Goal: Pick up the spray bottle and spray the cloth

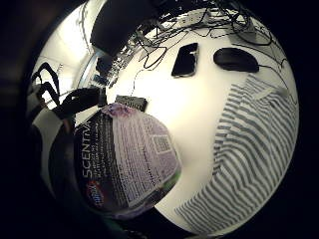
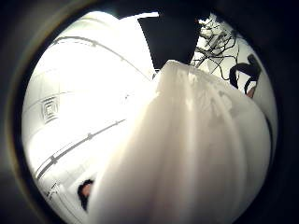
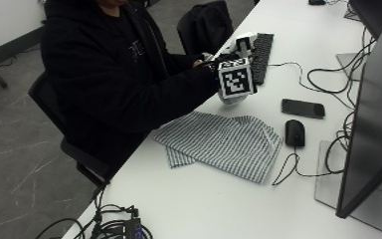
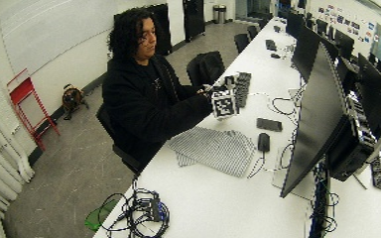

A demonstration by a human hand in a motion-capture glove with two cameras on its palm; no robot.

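Cables (image 3: pixel 115 226) lie coiled at the lower left of the outside view, on the worktop's (image 3: pixel 197 204) near end. Beyond them the cloth (image 3: pixel 221 142) is spread flat at mid-frame, striped and partly folded, probably laid open to catch the spray. A mouse (image 3: pixel 295 132) and a phone (image 3: pixel 303 108) sit just right of it. Above the cloth, at upper centre, the right hand (image 3: pixel 211 69) is raised off the worktop with the bottle (image 3: pixel 234 97) in it; the fingers seem curled round the bottle's body, which fills both palm views (image 1: pixel 124 159). The bottle is lifted clear and hangs beyond the cloth's far edge, not yet over it, so the spray step looks still to come. A keyboard (image 3: pixel 262 55) lies farther back.
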